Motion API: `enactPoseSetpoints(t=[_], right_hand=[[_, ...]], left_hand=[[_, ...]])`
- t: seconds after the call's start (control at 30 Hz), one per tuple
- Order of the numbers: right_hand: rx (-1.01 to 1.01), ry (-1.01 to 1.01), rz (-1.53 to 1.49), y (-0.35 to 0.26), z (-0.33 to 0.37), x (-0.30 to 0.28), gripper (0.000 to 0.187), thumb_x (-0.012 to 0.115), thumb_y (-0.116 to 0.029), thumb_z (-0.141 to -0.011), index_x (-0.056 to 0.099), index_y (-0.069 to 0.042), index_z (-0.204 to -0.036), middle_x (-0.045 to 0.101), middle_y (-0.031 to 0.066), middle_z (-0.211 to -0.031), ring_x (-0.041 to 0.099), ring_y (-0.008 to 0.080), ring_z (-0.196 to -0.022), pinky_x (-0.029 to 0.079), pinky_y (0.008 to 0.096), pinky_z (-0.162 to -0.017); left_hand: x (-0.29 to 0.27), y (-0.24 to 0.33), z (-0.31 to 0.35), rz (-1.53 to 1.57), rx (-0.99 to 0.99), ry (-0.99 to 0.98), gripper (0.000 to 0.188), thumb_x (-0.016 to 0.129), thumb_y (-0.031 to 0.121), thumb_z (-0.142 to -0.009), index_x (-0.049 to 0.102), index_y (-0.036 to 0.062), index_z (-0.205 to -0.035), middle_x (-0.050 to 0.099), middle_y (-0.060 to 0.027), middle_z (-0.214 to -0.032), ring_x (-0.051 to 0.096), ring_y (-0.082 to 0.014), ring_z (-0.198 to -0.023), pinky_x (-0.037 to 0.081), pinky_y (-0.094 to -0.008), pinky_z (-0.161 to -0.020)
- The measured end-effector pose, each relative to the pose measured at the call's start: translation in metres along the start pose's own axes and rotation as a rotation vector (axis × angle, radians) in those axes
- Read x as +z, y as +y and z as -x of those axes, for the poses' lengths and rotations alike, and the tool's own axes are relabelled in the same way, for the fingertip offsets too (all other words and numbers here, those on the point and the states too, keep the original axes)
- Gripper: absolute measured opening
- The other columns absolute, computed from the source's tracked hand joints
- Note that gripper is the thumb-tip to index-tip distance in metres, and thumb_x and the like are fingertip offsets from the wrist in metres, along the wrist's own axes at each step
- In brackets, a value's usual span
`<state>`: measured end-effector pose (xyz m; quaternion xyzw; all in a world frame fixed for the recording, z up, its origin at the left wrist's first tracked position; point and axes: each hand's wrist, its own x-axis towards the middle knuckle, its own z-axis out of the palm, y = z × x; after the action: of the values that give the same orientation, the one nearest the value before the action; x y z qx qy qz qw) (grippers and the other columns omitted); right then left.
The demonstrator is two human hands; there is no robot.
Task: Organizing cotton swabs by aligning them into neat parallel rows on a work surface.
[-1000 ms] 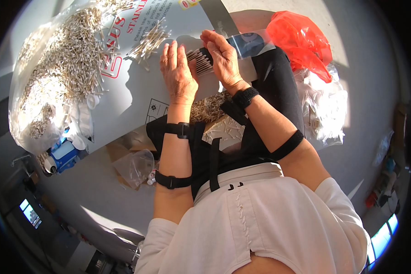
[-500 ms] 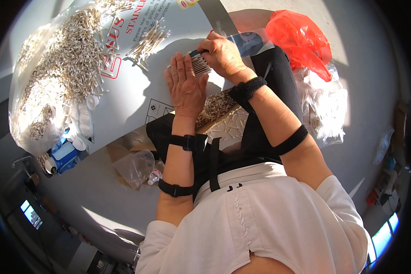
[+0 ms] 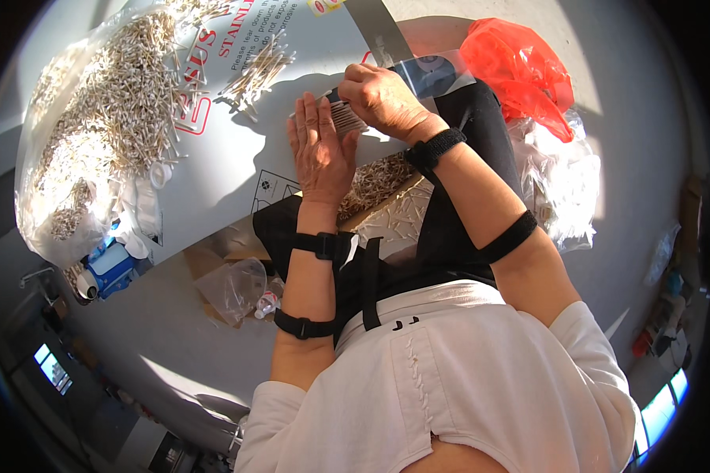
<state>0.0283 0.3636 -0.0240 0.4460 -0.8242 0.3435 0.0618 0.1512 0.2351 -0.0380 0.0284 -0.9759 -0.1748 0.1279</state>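
Note:
My left hand [image 3: 322, 154] lies nearly flat at the near edge of the grey sheeted table [image 3: 213, 189], its fingers stretched out against a neat row of cotton swabs [image 3: 347, 118]. On the other side of that row is my right hand [image 3: 386, 98], fingers curled and closed at the top end of the swabs. Whatever sits in its grip is hidden by the fingers; a dark edge shows beside them. Behind the right hand lies a clear plastic piece [image 3: 434, 75] with dark print. Below the hands, a box of cotton swabs [image 3: 377, 183] stands at my lap.
A big clear bag of loose cotton swabs [image 3: 106, 118] spills over the table's left side. A smaller swab pile [image 3: 256, 75] lies farther in. At right are a red plastic bag [image 3: 517, 67] and a clear bag [image 3: 560, 189]. A blue-and-white container [image 3: 110, 268] stands lower left.
My right hand has shifted slightly nearer and rightward, its fingers curling more at the swabs' top end. My left hand stays almost in place against the row.

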Motion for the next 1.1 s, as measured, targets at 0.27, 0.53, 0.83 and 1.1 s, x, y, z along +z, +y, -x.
enactPoseSetpoints(t=[0.27,0.53,0.83,1.1], right_hand=[[0.191,-0.002,-0.111,-0.005,0.006,0.0,0.007,0.059,-0.002,-0.074,0.064,-0.004,-0.079,0.061,0.0111,-0.086,0.063,0.0333,-0.085,0.054,0.039,-0.075],[0.532,0.556,-0.774,-0.045,0.033,0.021,0.024,0.051,-0.002,-0.096,0.055,0.001,-0.12,0.057,0.0136,-0.121,0.057,0.0225,-0.111,0.045,0.031,-0.096],[0.499,0.576,-0.793,-0.048,0.034,0.041,0.031,0.048,-0.002,-0.097,0.051,0.001,-0.128,0.05,0.0188,-0.134,0.051,0.0284,-0.124,0.04,0.0339,-0.103],[0.56,0.378,-0.898,-0.02,0.012,0.023,0.033,0.047,-0.012,-0.103,0.052,0.003,-0.132,0.057,0.0124,-0.129,0.053,0.0174,-0.121,0.041,0.0293,-0.105]], left_hand=[[0.001,0.002,-0.001,-0.035,0.022,-0.005,0.066,0.054,0.038,-0.095,0.034,-0.0002,-0.144,0.029,-0.0227,-0.153,0.026,-0.0389,-0.142,0.018,-0.0522,-0.116],[0.004,-0.01,-0.021,0.444,-0.215,0.334,0.044,0.05,0.007,-0.094,0.044,0.0013,-0.137,0.051,-0.0192,-0.135,0.046,-0.0349,-0.127,0.037,-0.0433,-0.108],[0.003,-0.007,-0.024,0.641,-0.14,0.226,0.033,0.047,0.018,-0.099,0.056,0.0051,-0.128,0.059,-0.0142,-0.123,0.053,-0.0298,-0.117,0.042,-0.04,-0.101],[-0.014,0.005,-0.018,0.268,-0.026,0.074,0.084,0.078,0.027,-0.074,0.037,0.0042,-0.144,0.045,-0.0159,-0.143,0.035,-0.0336,-0.137,0.024,-0.047,-0.115]])
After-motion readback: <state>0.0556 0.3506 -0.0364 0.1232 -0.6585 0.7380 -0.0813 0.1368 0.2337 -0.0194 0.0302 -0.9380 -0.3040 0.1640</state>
